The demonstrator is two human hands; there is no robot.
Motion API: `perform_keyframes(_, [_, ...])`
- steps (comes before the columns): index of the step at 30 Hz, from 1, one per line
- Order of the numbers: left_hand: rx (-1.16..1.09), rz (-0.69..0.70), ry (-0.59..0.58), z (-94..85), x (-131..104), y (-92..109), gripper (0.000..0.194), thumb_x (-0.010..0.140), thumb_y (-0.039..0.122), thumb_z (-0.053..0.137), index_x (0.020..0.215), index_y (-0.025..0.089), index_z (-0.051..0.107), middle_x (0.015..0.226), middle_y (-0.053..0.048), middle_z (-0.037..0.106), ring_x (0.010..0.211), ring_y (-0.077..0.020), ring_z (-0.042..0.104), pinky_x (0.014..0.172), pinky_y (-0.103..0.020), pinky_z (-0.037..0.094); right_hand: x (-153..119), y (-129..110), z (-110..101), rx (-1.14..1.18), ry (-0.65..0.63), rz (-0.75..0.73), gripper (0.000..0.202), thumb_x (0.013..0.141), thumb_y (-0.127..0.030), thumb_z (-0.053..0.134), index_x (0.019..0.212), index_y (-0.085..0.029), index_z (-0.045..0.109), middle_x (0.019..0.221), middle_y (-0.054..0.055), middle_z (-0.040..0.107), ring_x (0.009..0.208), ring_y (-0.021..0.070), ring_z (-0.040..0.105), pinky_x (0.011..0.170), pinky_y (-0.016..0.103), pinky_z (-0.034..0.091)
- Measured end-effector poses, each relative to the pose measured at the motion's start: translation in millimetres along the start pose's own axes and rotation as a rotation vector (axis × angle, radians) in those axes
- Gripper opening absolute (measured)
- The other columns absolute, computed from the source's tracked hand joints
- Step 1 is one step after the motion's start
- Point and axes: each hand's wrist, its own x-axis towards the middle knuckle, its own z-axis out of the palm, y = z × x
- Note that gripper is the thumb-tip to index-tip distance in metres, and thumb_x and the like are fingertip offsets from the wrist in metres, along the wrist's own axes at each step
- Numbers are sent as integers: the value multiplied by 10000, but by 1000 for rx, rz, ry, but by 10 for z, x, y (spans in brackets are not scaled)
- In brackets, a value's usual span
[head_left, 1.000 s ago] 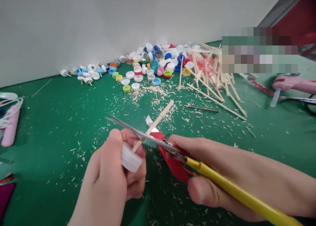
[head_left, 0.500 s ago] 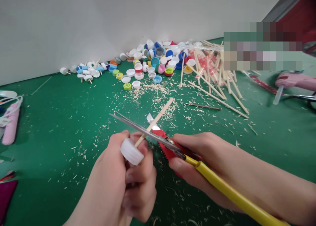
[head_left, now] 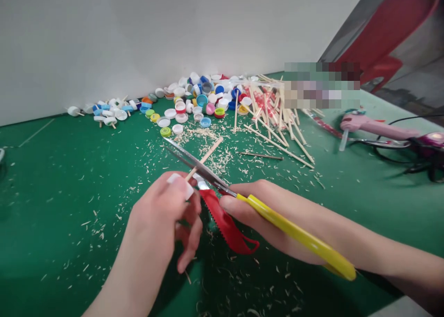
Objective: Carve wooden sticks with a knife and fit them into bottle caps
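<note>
My left hand is closed on a white bottle cap with thumb and forefinger, its other fingers loosely curled. A thin wooden stick rises from the cap, pointing up and right. In my right hand is a pair of scissors with yellow handles. Their metal blades are slightly parted and cross the stick just above the cap. Whether the edges bite into the wood, I cannot tell. A red-handled knife lies beneath on the green table, its blade partly hidden by the scissors and my left hand.
Many coloured bottle caps are heaped against the wall, with caps on short sticks to their left. Loose wooden sticks lie at the right, before a pink glue gun. A metal rod and wood shavings lie nearer.
The view has swung right, showing more of the glue gun and a red chair. My left hand's lower fingers have loosened, and the cap has turned in its grip. The scissors remain across the stick.
</note>
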Motion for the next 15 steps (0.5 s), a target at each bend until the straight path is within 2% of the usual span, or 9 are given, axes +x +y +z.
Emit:
perform_keyframes(2, [216,153,115,13,3,-28,375,775,569,654,911,248,516,540,76,505,388,-104,461,307,-185,342,-10,13,-39,6,-15,8,601,890,-785,455,746,-204,508,613,-30,507,508,87,369,462,244,276])
perform_keyframes(5, [541,415,317,8,-3,-65,324,790,479,701,944,253,528,616,71,560,484,-104,530,451,-194,431,-24,40,-52,-15,-32,-75,577,908,-758,461,747,-205,495,586,-43,464,480,78,343,450,247,248])
perform_keyframes(7, [752,590,378,-11,-9,-88,241,800,423,691,883,239,561,680,42,592,542,-116,545,514,-213,439,-36,59,-40,-15,-17,-151,555,919,-740,464,762,-208,493,580,-44,460,474,78,353,450,248,246])
perform_keyframes(9, [872,695,381,-27,-21,-107,153,817,360,657,814,233,572,689,26,587,559,-125,524,524,-221,422,-56,73,-24,-5,-11,-204,549,922,-739,456,781,-210,502,594,-35,479,483,84,374,451,252,256])
perform_keyframes(11, [862,667,381,-30,-41,-117,158,834,370,635,791,237,562,635,37,553,513,-116,485,497,-216,399,-83,75,-14,7,-2,-217,578,916,-764,429,805,-207,534,627,-14,513,514,95,400,459,257,280])
perform_keyframes(13, [765,553,374,-18,-63,-113,216,859,436,608,798,240,543,579,49,522,461,-102,454,459,-211,371,-109,65,-10,17,23,-211,632,901,-802,399,840,-200,580,666,7,546,553,108,423,477,261,310])
perform_keyframes(15, [606,430,303,0,-75,-96,288,886,512,560,797,242,511,555,50,493,452,-99,464,429,-207,359,-126,49,-13,24,47,-213,672,888,-827,379,870,-196,609,694,18,569,572,115,435,488,263,332])
